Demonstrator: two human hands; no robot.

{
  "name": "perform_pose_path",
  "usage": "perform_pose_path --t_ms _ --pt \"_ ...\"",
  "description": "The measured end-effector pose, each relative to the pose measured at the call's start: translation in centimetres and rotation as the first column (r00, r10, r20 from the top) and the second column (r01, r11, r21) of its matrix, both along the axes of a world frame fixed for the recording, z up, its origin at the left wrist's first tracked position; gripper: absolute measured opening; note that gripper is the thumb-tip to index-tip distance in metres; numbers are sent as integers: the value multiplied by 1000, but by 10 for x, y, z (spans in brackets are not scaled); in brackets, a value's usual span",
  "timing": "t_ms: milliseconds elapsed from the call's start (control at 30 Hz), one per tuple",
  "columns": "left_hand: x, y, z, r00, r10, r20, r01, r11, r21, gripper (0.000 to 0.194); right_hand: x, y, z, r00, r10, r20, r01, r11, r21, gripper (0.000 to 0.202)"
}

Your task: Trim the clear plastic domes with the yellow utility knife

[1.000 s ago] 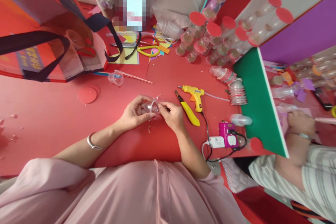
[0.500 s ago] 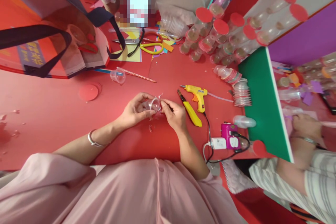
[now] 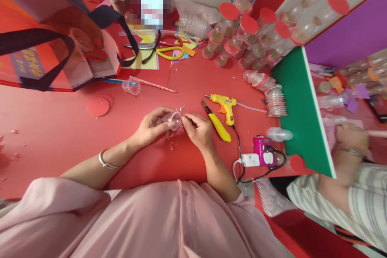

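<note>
My left hand [image 3: 154, 124] is closed around a small clear plastic cup [image 3: 175, 121], tilted so that its open rim faces right. At that rim my right hand [image 3: 196, 128] pinches with thumb and forefinger; whether a loose strip lies between them is too small to make out. Thin, curled plastic shreds [image 3: 171, 145] lie on the red tabletop just below the cup. A yellow utility knife [image 3: 220, 126] rests to the right of my right hand, blade end pointing up and left. Beyond it lies a yellow hot glue gun [image 3: 225, 107] with a glue stick in its back.
Red-lidded clear cup pairs [image 3: 229, 28] stand at the back right. Stacked cups [image 3: 275, 101] lean by a green divider [image 3: 305, 117]. A magenta power block [image 3: 263, 151] trails cords. Scissors [image 3: 169, 52], another cup [image 3: 132, 86] and red discs [image 3: 98, 106] lie leftward. Beyond the divider is a co-worker's hand [image 3: 352, 139].
The view has shifted slightly. My right fingers have moved a little along the cup's rim and sit closer together; my left hand still holds the cup.
</note>
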State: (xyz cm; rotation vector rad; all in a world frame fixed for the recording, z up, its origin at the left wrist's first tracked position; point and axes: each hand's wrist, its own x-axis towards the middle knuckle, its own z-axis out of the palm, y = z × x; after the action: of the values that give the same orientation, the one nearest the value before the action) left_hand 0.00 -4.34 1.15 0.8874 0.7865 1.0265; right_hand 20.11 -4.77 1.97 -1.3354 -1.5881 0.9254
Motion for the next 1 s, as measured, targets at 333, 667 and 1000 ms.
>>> perform_pose_path --t_ms 333,667,1000 --pt "-2 1 -1 999 -30 -12 29 999 -40 40 6 0 -7 988 122 93 -132 984 117 22" --pt "-3 3 2 998 -40 -50 35 995 -92 40 1 -1 -15 974 32 223 -91 960 263 21" --pt "-2 4 4 1000 -28 -4 27 993 -119 41 8 1 -19 979 132 156 -171 948 269 21"
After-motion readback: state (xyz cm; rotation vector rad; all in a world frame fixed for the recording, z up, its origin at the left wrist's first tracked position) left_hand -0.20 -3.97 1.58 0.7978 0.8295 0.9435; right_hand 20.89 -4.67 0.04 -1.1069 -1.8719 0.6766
